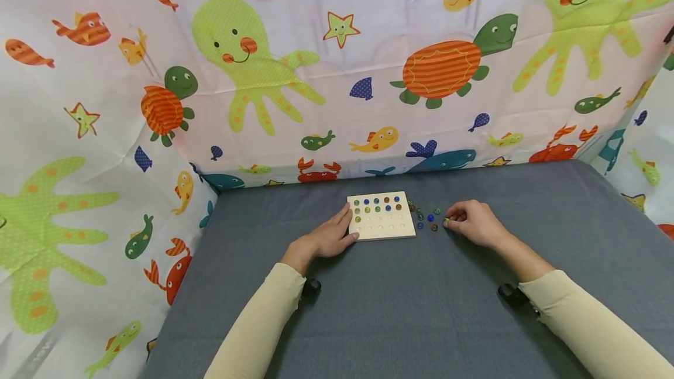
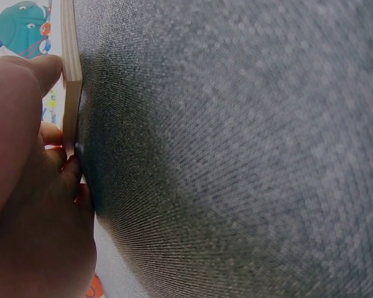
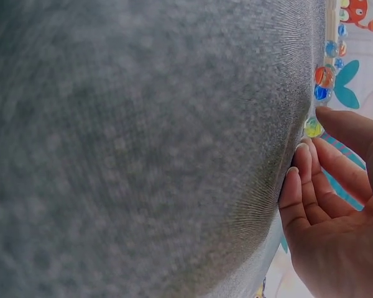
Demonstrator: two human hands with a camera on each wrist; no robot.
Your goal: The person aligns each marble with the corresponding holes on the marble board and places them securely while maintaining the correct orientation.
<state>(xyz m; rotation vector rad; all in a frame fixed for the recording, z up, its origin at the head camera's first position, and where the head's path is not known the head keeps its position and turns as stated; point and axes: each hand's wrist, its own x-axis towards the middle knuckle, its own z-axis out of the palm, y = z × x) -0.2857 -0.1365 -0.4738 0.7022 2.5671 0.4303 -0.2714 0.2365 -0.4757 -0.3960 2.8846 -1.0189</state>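
A pale wooden board (image 1: 387, 228) with rows of round dimples lies on the grey cloth. Several coloured marbles (image 1: 377, 200) fill its far rows. My left hand (image 1: 330, 237) rests against the board's left edge (image 2: 71, 74), fingers nearly straight and thumb at the near corner. Loose marbles (image 1: 427, 219) lie scattered just right of the board. My right hand (image 1: 473, 222) is beside them, and its fingertips pinch a yellow-green marble (image 1: 446, 223) against the cloth. The right wrist view shows that marble (image 3: 313, 127) between two fingertips, with other marbles (image 3: 324, 77) beyond it.
The grey cloth (image 1: 411, 309) covers the whole table. A curtain printed with sea animals (image 1: 337, 75) walls in the back and both sides. Dark wrist mounts (image 1: 509, 293) sit under my cream sleeves.
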